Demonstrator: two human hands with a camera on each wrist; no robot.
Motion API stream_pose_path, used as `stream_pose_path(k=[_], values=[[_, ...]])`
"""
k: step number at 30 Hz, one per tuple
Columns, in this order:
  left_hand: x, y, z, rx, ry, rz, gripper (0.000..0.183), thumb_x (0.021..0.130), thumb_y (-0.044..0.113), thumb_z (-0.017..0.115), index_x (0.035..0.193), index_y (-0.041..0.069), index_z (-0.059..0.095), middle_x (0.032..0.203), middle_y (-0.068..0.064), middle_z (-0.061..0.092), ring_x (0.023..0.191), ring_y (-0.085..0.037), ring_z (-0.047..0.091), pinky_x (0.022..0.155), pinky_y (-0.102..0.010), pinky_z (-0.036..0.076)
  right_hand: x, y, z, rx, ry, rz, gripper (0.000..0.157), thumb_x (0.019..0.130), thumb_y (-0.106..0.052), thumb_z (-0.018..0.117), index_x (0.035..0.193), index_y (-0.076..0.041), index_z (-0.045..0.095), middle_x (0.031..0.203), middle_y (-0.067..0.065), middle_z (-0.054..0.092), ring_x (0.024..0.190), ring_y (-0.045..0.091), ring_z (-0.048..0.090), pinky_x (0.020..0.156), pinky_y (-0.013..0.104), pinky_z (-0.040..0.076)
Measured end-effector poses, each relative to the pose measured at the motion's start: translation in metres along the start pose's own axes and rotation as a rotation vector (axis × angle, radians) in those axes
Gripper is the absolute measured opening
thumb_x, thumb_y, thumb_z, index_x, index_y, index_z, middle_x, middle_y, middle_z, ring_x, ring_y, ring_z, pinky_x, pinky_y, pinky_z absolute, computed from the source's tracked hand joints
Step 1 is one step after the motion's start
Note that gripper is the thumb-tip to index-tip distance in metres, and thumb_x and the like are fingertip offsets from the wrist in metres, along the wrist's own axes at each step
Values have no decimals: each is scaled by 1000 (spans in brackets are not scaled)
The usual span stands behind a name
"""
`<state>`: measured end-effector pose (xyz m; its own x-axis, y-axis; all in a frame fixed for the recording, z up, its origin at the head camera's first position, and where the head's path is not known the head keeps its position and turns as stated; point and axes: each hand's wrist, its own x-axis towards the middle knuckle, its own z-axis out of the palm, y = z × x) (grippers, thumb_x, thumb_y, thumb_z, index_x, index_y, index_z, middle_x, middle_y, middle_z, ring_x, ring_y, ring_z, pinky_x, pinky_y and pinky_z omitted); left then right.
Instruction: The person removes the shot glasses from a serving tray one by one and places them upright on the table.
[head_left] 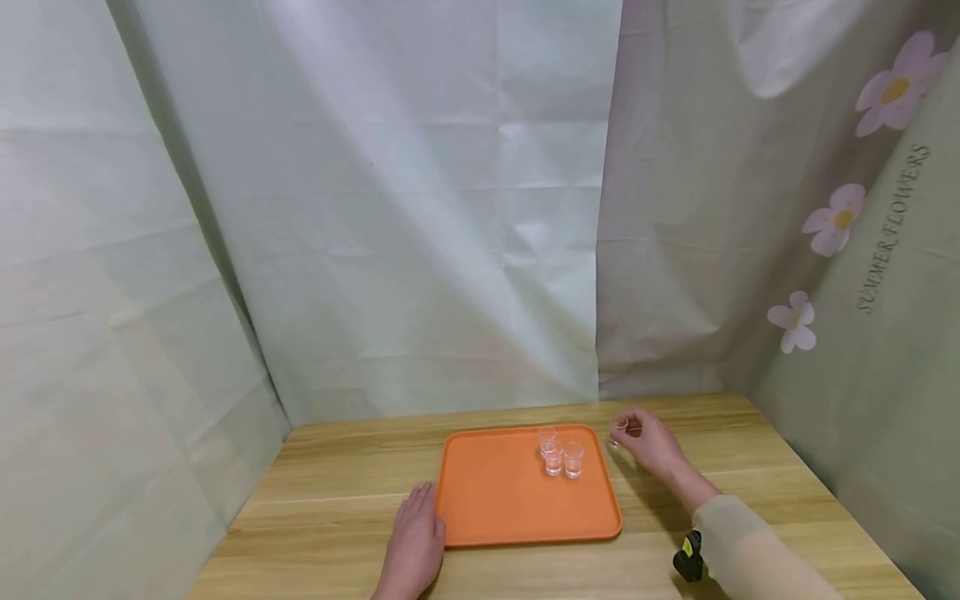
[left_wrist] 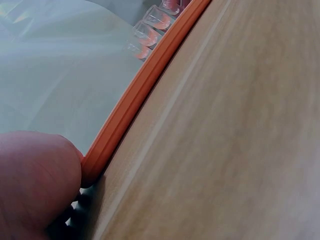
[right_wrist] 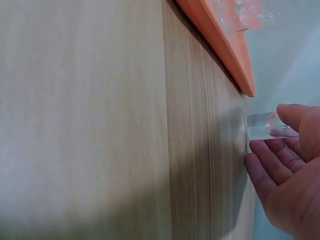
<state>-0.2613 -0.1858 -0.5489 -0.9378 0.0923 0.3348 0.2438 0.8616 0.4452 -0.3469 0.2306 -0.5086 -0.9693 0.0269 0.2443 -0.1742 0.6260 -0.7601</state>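
An orange tray (head_left: 510, 500) lies on the wooden table. Three small clear shot glasses stand together in its far right part, among them a front-right glass (head_left: 573, 461) and a front-left glass (head_left: 552, 460). Just past the tray's right edge, my right hand (head_left: 652, 442) pinches another shot glass (right_wrist: 260, 126) between thumb and fingers, its base at or close to the tabletop. My left hand (head_left: 415, 537) lies flat beside the tray's near left corner, its thumb touching the rim (left_wrist: 107, 140). Fingers of the left hand are mostly hidden in the left wrist view.
The wooden table (head_left: 337, 467) ends at pale hanging cloth (head_left: 420, 250) behind and at both sides. White flowers (head_left: 832, 221) and lettering are printed on the right-hand cloth. A black wrist device (head_left: 688, 557) sits at the right sleeve.
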Motion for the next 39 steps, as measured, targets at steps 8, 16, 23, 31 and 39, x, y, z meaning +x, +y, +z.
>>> stream_pose_path(k=[8,16,23,31,39], values=[[-1,-1,3,5,-14,-8,47,96,5,54,140,-12,50,143,-30,50,139,-46,40,116,-60,29,-2,5,0,-18,-8,17,25,95,-21,72,109,-4,62,106,9,68,104,28,65,92,48,53],[-1,-2,0,10,-12,5,47,96,4,55,140,-13,50,143,-30,50,138,-46,41,115,-60,30,0,6,4,10,-17,22,43,93,-24,74,125,1,59,116,15,67,109,32,64,94,50,53],[1,-4,1,8,-29,-23,48,97,6,54,141,-11,49,144,-29,49,139,-45,40,116,-60,28,-8,-6,-3,55,-5,13,67,95,-28,71,147,5,43,146,29,48,132,46,48,109,57,41],[3,-3,0,11,-4,-2,47,96,5,55,140,-12,50,144,-30,50,139,-46,40,116,-59,29,-21,-28,-8,108,13,-61,66,94,-30,73,145,1,47,145,23,52,133,41,49,111,53,41],[1,-1,1,8,-2,-5,47,96,5,55,140,-12,50,143,-30,50,138,-46,41,115,-60,30,-34,-40,3,134,-89,-74,66,93,-28,74,147,-3,47,140,20,56,129,37,54,107,50,46]])
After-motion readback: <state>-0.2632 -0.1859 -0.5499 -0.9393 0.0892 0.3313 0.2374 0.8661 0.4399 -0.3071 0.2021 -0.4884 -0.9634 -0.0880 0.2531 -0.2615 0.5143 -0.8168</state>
